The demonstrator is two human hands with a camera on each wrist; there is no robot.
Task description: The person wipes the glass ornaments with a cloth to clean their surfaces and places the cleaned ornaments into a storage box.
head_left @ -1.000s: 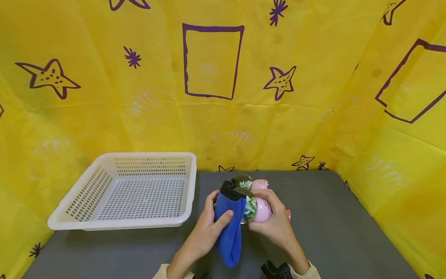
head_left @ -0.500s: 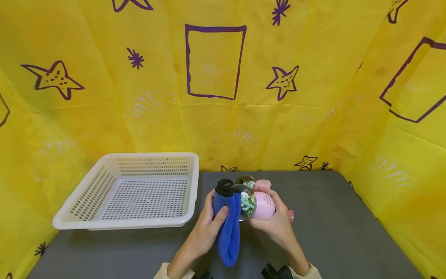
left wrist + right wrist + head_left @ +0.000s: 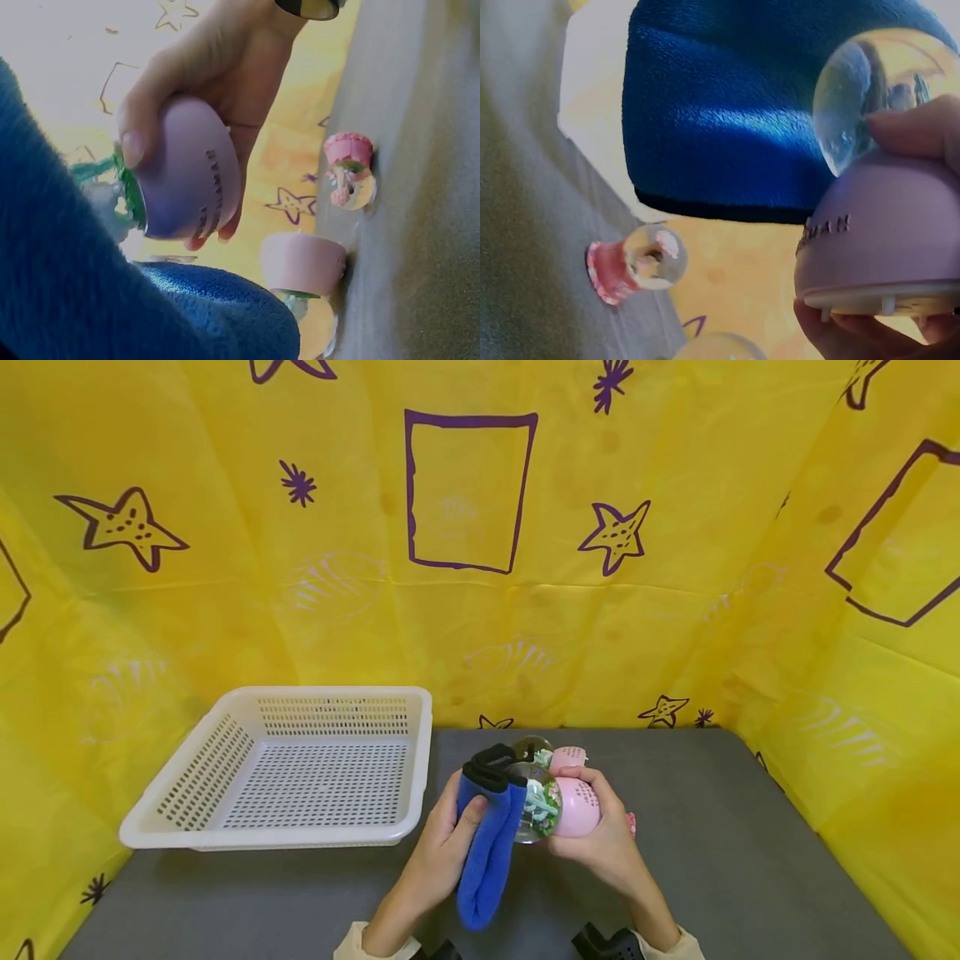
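Note:
My left hand (image 3: 442, 843) holds a folded blue cloth (image 3: 486, 856) with a black edge, thumb pressed on its front. The cloth's upper part overlaps the clear dome of a snow globe (image 3: 542, 802), which has green decoration inside. My right hand (image 3: 609, 843) grips that globe by its pink lettered base (image 3: 191, 169), dome turned toward the cloth. In the right wrist view, the right thumb lies against the dome (image 3: 847, 97). Beyond the hands, a second pink-based snow globe (image 3: 567, 758) lies on its side, and a smaller one with a ruffled pink base (image 3: 611, 270) lies near it.
A white perforated plastic basket (image 3: 270, 839) stands at the left on the grey table (image 3: 750, 877). Yellow cloth walls (image 3: 337, 635) with starfish drawings enclose the table at the back and sides.
The cloth has shifted slightly back and forth across the dome, and more of the dome shows than a second ago. Both hands keep their hold. The head view has turned slightly left.

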